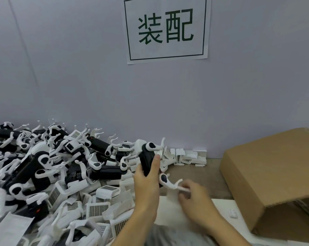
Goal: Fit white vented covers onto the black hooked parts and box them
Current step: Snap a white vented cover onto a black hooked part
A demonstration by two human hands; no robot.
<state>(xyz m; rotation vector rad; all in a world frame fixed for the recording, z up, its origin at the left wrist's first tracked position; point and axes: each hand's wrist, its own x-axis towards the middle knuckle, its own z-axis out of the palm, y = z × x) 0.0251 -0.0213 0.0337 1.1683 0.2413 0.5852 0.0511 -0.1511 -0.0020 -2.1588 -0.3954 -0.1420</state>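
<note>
Left hand (146, 181) grips black hooked part (147, 161) left of cardboard box (274, 174); blurred right hand (194, 196) pinches its white hook. Hook could snap if twisted.

A heap of hooked parts (43, 166) and vented covers (97, 208) fills the bench's left, a cardboard box (274, 174) sits right, and a sign (166, 29) hangs on the wall (79, 77) behind.

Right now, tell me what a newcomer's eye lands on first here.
The big paper sign with two dark characters, high on the wall. Then the heap of black-and-white parts filling the left. At centre, the left hand grips a black hooked part, beside the cardboard box at right.
</note>
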